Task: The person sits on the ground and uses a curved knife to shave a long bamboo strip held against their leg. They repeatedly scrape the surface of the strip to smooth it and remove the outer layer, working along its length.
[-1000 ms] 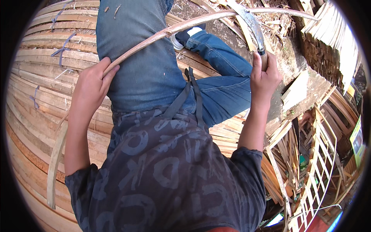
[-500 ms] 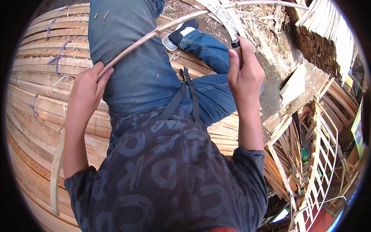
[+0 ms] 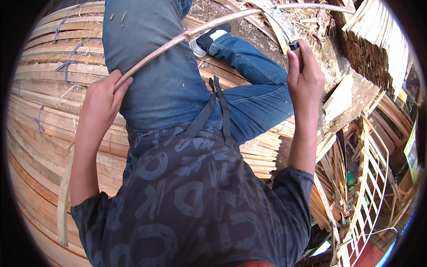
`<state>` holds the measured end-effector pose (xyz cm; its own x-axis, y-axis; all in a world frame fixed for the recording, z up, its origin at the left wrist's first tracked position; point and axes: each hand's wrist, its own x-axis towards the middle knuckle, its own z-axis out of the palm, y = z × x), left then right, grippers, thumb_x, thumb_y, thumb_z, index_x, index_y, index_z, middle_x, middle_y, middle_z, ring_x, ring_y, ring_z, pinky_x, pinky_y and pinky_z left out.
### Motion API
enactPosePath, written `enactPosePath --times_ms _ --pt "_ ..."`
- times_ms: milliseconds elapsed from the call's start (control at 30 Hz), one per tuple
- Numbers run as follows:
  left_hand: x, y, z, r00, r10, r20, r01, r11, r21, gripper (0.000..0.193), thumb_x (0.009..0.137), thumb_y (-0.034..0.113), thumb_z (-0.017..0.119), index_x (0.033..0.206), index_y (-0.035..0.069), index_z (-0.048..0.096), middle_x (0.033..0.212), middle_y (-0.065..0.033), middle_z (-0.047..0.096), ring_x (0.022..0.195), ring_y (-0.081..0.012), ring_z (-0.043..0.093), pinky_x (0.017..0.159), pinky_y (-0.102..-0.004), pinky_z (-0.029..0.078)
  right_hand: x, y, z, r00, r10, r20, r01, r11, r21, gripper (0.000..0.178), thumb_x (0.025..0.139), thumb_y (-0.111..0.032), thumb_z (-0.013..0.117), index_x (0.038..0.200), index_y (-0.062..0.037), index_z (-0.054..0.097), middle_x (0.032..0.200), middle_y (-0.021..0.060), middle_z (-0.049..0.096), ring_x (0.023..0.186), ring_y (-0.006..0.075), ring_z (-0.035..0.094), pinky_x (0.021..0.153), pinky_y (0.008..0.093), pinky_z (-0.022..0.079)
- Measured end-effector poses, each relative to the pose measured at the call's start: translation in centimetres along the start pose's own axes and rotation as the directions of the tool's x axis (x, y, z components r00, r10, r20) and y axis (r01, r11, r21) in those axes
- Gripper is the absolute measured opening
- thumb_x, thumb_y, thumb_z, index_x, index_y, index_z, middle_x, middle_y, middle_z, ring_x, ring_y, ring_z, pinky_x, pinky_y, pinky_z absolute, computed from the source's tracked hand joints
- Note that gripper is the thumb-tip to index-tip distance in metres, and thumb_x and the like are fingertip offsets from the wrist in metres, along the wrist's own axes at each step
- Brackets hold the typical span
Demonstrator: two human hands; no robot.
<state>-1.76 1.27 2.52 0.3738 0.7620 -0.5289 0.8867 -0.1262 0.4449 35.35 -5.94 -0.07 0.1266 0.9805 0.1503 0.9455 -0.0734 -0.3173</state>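
Observation:
My left hand [image 3: 100, 99] is closed around the near end of a long, thin wooden stick [image 3: 195, 32]. The stick rises across my thigh and bends off toward the upper right. In my right hand [image 3: 307, 82] is the handle of a large knife [image 3: 280, 21], fingers wrapped round it and thumb up. Its pale, worn blade curves up and left from a black collar and crosses the stick near the top edge of the view. The blade's tip is cut off by the picture's edge.
Bundled wooden slats [image 3: 40, 129], tied with purple strips, lie on the left and under me. A flat stone block [image 3: 356, 98] is at the right, beside a stack of thin pale strips [image 3: 373, 31]. A woven lattice [image 3: 367, 196] and loose sticks fill the lower right.
My right hand has moved to the right with the knife, and the blade has slid along the stick the same way. My left hand has hardly moved.

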Motion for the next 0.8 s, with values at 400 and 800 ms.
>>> enactPosePath --times_ms 400,800 --pt "0.3 -0.4 0.0 1.000 -0.003 0.019 0.004 0.999 -0.054 0.029 0.095 0.017 0.057 0.077 -0.003 0.047 0.059 -0.0191 0.039 0.053 -0.0293 0.034 0.051 -0.0373 0.034 0.2 3.2 -1.2 0.958 0.278 -0.071 -0.275 0.960 0.054 0.025 0.096 -0.023 0.057 0.112 -0.0033 0.059 0.076 0.0146 0.067 0.066 0.0278 0.068 0.059 0.0353 0.051" --pt "0.2 0.4 -0.2 0.999 -0.036 0.013 0.036 0.999 -0.029 0.029 0.093 0.020 0.060 0.077 -0.003 0.051 0.065 -0.0244 0.053 0.061 -0.0434 0.053 0.054 -0.0441 0.040 -2.3 -4.2 3.8 0.724 0.384 0.573 -0.491 -0.297 0.819 0.040 0.104 -0.041 0.035 0.088 -0.0066 0.047 0.056 -0.0013 0.038 0.038 0.0038 0.028 0.033 0.0202 0.025"
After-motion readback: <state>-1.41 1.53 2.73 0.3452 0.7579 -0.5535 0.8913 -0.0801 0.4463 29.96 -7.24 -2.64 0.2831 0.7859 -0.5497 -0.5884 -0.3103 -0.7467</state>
